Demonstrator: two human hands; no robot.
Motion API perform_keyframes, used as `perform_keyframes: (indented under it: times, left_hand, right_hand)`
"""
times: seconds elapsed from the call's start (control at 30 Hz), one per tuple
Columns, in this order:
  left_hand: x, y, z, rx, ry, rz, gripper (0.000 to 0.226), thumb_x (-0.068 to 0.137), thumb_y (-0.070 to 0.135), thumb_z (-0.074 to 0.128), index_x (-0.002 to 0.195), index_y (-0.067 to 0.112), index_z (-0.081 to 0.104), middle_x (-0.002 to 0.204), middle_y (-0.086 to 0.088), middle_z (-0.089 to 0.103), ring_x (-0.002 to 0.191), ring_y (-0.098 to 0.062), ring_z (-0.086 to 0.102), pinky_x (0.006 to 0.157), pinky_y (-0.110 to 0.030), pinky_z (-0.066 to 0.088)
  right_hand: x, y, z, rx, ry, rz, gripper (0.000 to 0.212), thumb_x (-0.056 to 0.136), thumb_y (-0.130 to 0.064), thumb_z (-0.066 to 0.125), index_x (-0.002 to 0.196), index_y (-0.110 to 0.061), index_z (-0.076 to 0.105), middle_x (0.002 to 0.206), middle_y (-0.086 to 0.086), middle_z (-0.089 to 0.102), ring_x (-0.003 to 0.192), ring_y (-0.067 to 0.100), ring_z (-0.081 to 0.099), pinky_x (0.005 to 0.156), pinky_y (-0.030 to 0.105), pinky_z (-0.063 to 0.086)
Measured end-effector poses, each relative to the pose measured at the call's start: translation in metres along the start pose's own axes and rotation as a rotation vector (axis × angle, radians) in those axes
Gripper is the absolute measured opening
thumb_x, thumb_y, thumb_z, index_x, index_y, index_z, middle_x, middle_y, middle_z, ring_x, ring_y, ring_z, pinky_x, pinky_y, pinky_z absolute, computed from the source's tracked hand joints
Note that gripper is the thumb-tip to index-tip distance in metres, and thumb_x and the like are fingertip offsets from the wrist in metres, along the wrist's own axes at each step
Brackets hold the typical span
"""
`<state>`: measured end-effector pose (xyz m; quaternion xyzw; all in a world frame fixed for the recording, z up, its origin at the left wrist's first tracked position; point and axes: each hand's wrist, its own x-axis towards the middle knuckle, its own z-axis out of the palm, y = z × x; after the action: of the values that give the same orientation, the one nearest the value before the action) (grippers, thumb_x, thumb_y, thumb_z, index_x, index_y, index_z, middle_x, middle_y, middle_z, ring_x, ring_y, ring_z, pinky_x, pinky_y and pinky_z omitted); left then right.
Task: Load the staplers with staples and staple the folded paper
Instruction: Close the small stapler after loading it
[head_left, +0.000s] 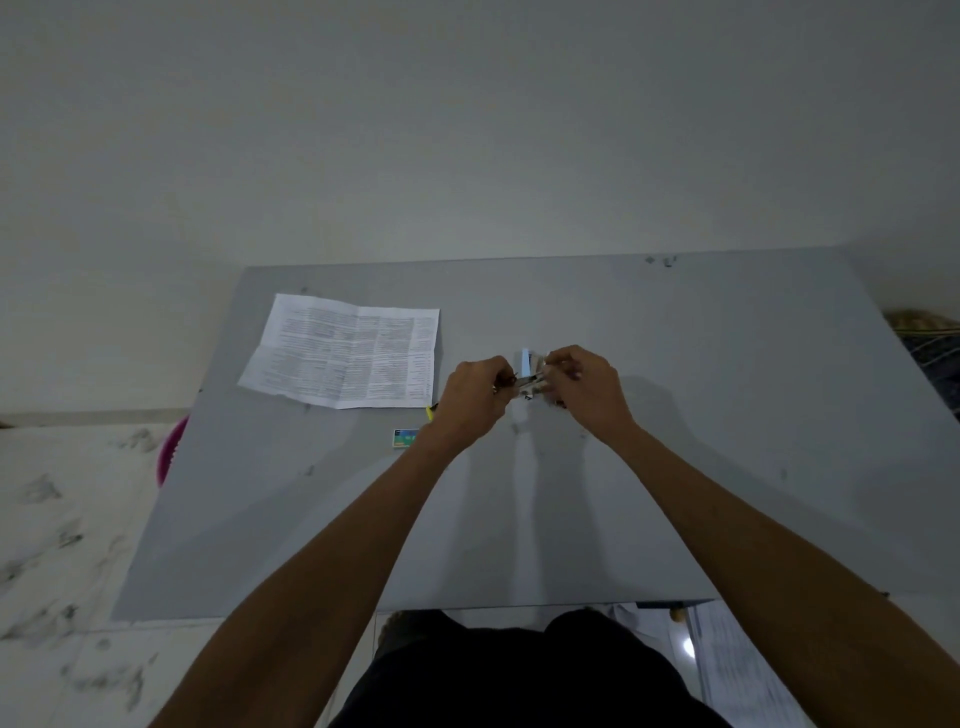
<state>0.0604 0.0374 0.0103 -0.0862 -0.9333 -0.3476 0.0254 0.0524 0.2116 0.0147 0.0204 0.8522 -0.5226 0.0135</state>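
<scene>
Both hands meet above the middle of the grey table (727, 415). My left hand (475, 397) and my right hand (584, 387) together hold a small metal stapler (527, 382), which looks opened up between them; a pale blue piece sticks up from it. Fingers hide most of the stapler, and I cannot make out any staples. A printed sheet of paper (345, 353) with fold creases lies flat at the far left of the table. A small green-and-blue staple box (405, 437) lies by my left wrist. A yellow object (431, 411) peeks out beside that wrist.
A pink basket (169, 457) shows past the table's left edge on the marbled floor. A dark patterned cloth (930, 353) lies beyond the right edge. Printed papers (727, 670) lie on the floor under the near right corner. A plain wall stands behind the table.
</scene>
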Motion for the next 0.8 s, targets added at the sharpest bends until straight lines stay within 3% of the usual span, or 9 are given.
perform_keyframes:
  times: [0.07, 0.13, 0.23, 0.3, 0.37, 0.5, 0.7, 0.8]
  left_hand:
    - [0.001, 0.006, 0.001, -0.053, -0.010, -0.013, 0.013, 0.083, 0.016, 0.069, 0.089, 0.006, 0.067, 0.084, -0.008, 0.072, 0.073, -0.024, 0.065, 0.069, -0.032, 0.051]
    - [0.001, 0.015, -0.002, -0.147, -0.053, -0.098, 0.016, 0.082, 0.018, 0.069, 0.092, 0.007, 0.067, 0.086, -0.005, 0.072, 0.073, -0.018, 0.065, 0.067, -0.027, 0.051]
    - [0.002, 0.026, -0.016, -0.579, -0.207, -0.482, 0.019, 0.085, 0.017, 0.059, 0.100, 0.006, 0.061, 0.093, -0.012, 0.067, 0.068, -0.017, 0.059, 0.060, -0.027, 0.049]
    - [0.004, 0.026, -0.025, -1.000, -0.345, -0.768, 0.027, 0.090, 0.021, 0.045, 0.106, 0.002, 0.056, 0.097, -0.020, 0.066, 0.071, -0.024, 0.060, 0.061, -0.031, 0.050]
    - [0.005, 0.021, -0.028, -1.151, -0.483, -0.908, 0.038, 0.097, 0.030, 0.037, 0.107, -0.001, 0.056, 0.089, -0.018, 0.067, 0.067, -0.024, 0.059, 0.060, -0.031, 0.049]
    - [0.002, 0.023, -0.021, -1.193, -0.600, -0.973, 0.035, 0.100, 0.031, 0.037, 0.091, 0.004, 0.058, 0.065, -0.003, 0.053, 0.051, -0.010, 0.047, 0.048, -0.019, 0.043]
    - [0.002, 0.015, -0.016, -1.429, -0.438, -1.093, 0.032, 0.101, 0.025, 0.036, 0.078, 0.008, 0.049, 0.059, -0.004, 0.047, 0.041, -0.011, 0.043, 0.041, -0.015, 0.039]
    - [0.004, 0.015, -0.018, -1.450, -0.385, -1.085, 0.035, 0.102, 0.024, 0.034, 0.075, 0.007, 0.049, 0.059, -0.005, 0.047, 0.041, -0.012, 0.043, 0.041, -0.015, 0.039]
  right_hand:
    - [0.003, -0.002, 0.004, 0.143, 0.002, 0.117, 0.006, 0.087, -0.007, 0.063, 0.090, -0.003, 0.066, 0.080, 0.010, 0.071, 0.059, 0.008, 0.067, 0.052, 0.017, 0.049]
    - [0.008, -0.003, 0.005, 0.214, 0.011, 0.180, 0.004, 0.085, -0.006, 0.064, 0.085, -0.005, 0.068, 0.083, 0.013, 0.073, 0.067, 0.019, 0.070, 0.056, 0.024, 0.051]
    - [0.016, -0.009, 0.001, 0.315, -0.018, 0.187, 0.008, 0.085, 0.001, 0.064, 0.082, -0.006, 0.066, 0.081, 0.016, 0.071, 0.074, 0.027, 0.071, 0.070, 0.037, 0.059]
    - [0.018, -0.016, -0.003, 0.387, -0.077, 0.176, 0.009, 0.085, 0.003, 0.063, 0.083, -0.006, 0.063, 0.077, 0.014, 0.071, 0.071, 0.023, 0.072, 0.071, 0.036, 0.059]
    - [0.019, -0.022, -0.004, 0.432, -0.139, 0.177, 0.009, 0.085, 0.003, 0.064, 0.087, -0.005, 0.059, 0.077, 0.014, 0.072, 0.073, 0.024, 0.073, 0.069, 0.033, 0.059]
    - [0.018, -0.029, 0.001, 0.388, -0.178, 0.122, 0.010, 0.083, 0.001, 0.068, 0.087, -0.001, 0.058, 0.080, 0.019, 0.072, 0.075, 0.026, 0.073, 0.066, 0.029, 0.058]
    - [0.006, -0.036, 0.007, -0.032, 0.037, -0.238, 0.004, 0.084, -0.008, 0.065, 0.082, -0.006, 0.068, 0.081, 0.003, 0.068, 0.069, 0.010, 0.061, 0.064, 0.011, 0.046]
    - [-0.005, -0.036, 0.015, -0.118, -0.023, -0.363, 0.003, 0.080, -0.006, 0.070, 0.079, -0.004, 0.069, 0.077, 0.006, 0.068, 0.067, 0.014, 0.063, 0.065, 0.020, 0.052]
